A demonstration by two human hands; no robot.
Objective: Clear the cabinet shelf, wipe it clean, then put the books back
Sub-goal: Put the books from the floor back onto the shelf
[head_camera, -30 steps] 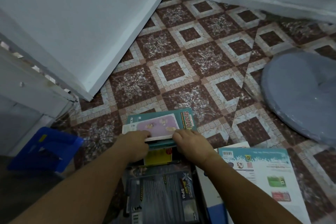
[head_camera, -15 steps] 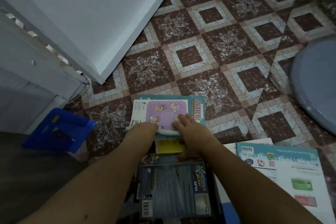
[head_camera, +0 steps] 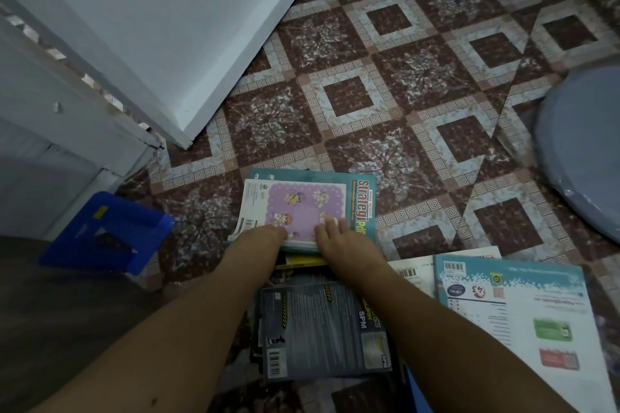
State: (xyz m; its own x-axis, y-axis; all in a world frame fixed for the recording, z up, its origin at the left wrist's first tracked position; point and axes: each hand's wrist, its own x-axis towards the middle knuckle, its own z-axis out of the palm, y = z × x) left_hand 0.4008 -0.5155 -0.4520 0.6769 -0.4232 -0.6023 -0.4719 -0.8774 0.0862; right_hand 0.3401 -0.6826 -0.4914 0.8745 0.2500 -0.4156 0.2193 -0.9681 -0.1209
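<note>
A purple-covered book (head_camera: 302, 208) lies on a teal "Strategi" book (head_camera: 364, 201), stacked on the patterned floor (head_camera: 345, 100). My left hand (head_camera: 263, 238) grips the near left edge of this stack, fingers curled out of sight under it. The fingers of my right hand (head_camera: 339, 240) lie flat on the purple cover at its near right. A yellow book (head_camera: 302, 261) peeks out beneath the stack. Closer to me sits a dark grey SPM book (head_camera: 322, 332) between my forearms. A teal and white book (head_camera: 523, 308) lies at the right.
An open white cabinet door (head_camera: 161, 27) slants across the upper left, with the cabinet frame (head_camera: 67, 104) beside it. A blue plastic holder (head_camera: 107, 231) rests on the floor at the left. A round grey object (head_camera: 583, 151) sits at the right edge.
The stack has settled flat on the pile. My right fingers slid from its near edge onto the purple cover. The view tilted down and left.
</note>
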